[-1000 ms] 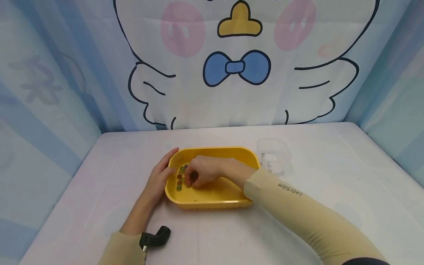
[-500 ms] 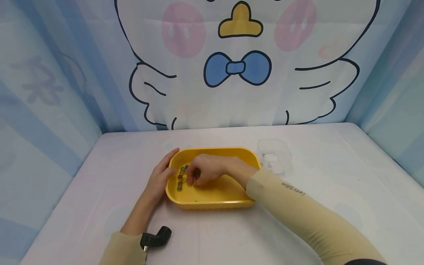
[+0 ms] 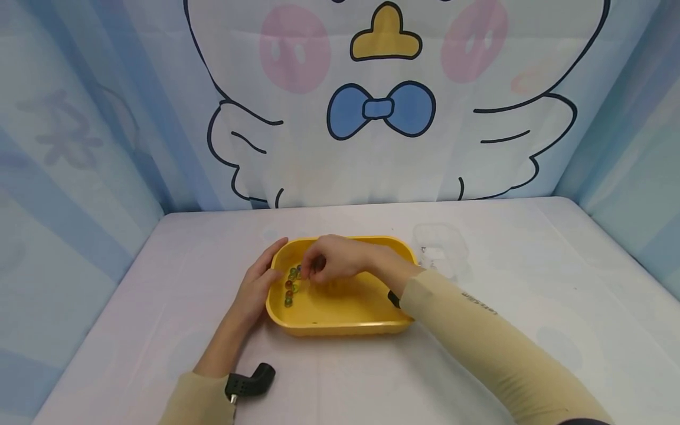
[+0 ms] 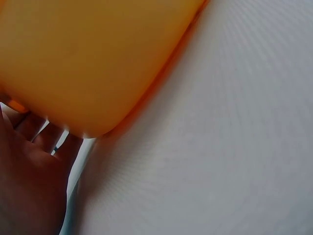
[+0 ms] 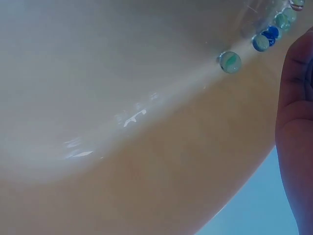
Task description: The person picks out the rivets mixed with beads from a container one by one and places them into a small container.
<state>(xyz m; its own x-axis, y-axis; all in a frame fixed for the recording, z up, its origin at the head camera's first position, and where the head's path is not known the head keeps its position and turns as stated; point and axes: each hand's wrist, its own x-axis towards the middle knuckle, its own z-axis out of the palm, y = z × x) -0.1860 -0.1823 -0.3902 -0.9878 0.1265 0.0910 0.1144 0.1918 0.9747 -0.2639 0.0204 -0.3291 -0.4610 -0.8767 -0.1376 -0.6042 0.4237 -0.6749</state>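
A yellow tray (image 3: 345, 323) lies on the white table. My left hand (image 3: 251, 289) grips its left end, thumb over the rim and fingers along the outside wall; in the left wrist view, the left hand's fingers (image 4: 46, 134) touch the tray's wall. Several coloured glass marbles (image 3: 289, 284) lie in an uneven row at the tray's left end. Just right of them, my right hand (image 3: 340, 257) hangs over the tray with fingers curled and tips together. Whatever is between those fingertips is hidden. In the right wrist view a clear marble with a green swirl (image 5: 230, 62) lies apart from others.
Behind the tray's right end lies a clear plastic box (image 3: 448, 245) with small bits in or by it. A black wrist device (image 3: 251, 381) sticks out from the left sleeve. A printed cloth backdrop (image 3: 372, 171) stands at the table's far edge.
My right hand has risen and moved toward the tray's far side, uncovering more of the tray's floor. The left hand and tray hardly move.
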